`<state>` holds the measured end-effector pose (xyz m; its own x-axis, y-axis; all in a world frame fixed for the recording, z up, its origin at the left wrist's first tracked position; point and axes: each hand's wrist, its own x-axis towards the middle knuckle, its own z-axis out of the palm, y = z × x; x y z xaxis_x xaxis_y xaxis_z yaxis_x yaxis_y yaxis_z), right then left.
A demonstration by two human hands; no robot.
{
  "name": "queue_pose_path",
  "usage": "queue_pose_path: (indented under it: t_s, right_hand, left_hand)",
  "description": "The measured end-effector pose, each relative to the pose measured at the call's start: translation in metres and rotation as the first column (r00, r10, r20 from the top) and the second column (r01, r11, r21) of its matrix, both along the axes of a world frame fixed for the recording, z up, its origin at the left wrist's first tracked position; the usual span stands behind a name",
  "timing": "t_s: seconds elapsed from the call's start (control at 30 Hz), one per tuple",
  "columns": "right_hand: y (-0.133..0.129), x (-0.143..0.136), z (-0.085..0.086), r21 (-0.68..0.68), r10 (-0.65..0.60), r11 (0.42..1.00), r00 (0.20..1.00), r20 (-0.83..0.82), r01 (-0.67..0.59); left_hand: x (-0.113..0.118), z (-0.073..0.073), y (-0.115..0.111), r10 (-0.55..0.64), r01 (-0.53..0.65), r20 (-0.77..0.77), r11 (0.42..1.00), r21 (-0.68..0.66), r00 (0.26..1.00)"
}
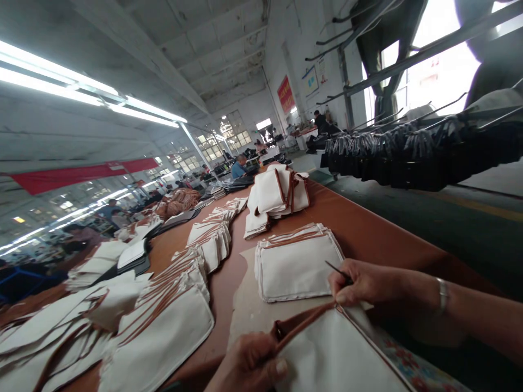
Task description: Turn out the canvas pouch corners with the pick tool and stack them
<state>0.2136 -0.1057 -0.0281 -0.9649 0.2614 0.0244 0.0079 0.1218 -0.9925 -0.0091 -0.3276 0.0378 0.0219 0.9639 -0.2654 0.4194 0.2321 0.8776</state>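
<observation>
Left hand (249, 362), at the table's near edge, pinches the brown trim of a white pouch (339, 354). Right hand (363, 283), closed on a thin tool (337, 268), touches the pouch's far corner. Beyond lies a flat stack (298, 267) on the table (368, 228); farther still, a heap (278, 196).

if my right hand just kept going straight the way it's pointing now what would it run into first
The right hand, holding a thin dark tool, points left. First in line is probably the stack of white pouches just beyond the tool tip, though depth is hard to judge.
</observation>
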Motion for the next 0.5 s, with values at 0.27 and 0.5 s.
queue_pose_path:
  t_s: [0.27,0.5]
  right_hand:
    - [-0.051,-0.048,0.043,0.168,0.166,0.976,0.974,-0.157,-0.139]
    - [-0.052,-0.051,-0.022,-0.149,0.059,0.987,0.997,0.053,-0.050]
  left_hand:
    - [0.049,0.026,0.037,0.066,0.003,-0.399,0.986,0.169,0.915]
    - [-0.016,-0.008,-0.003,-0.027,0.020,-0.024,0.967,-0.254,0.999]
